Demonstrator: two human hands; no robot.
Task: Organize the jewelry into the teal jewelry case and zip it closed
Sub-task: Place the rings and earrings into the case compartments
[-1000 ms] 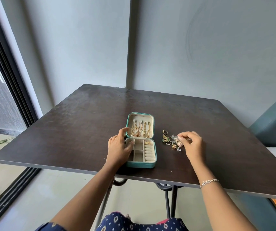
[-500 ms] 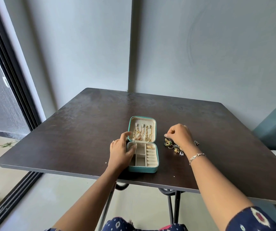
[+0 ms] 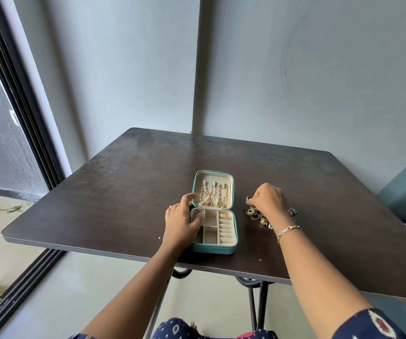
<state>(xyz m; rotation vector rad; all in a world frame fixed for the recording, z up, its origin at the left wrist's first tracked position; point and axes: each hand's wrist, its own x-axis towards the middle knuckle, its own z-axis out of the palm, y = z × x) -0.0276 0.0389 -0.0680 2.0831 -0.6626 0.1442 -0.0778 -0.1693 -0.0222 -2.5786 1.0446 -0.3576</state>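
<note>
The teal jewelry case lies open near the front edge of the dark bench, its lid tilted back away from the person. Gold chains hang inside the lid. The lower tray is split into cream compartments: open squares on the left and middle, a column of ring rolls on the right, with a small gold piece in the far right slot.

The left hand rests on the case's left side, fingers loosely spread rather than closed, the index finger up at the hinge corner of the lid and the thumb lying over the tray's left rim.

Just to the right of the case, apart from it, sits a loose pile of jewelry: rings, earrings, a green and gold piece. The right hand is curled over the far end of this pile, fingertips pinched downward onto it; whether they actually grip a piece cannot be told. A dark beaded piece lies just right of that wrist, which wears a silver bracelet.
</note>
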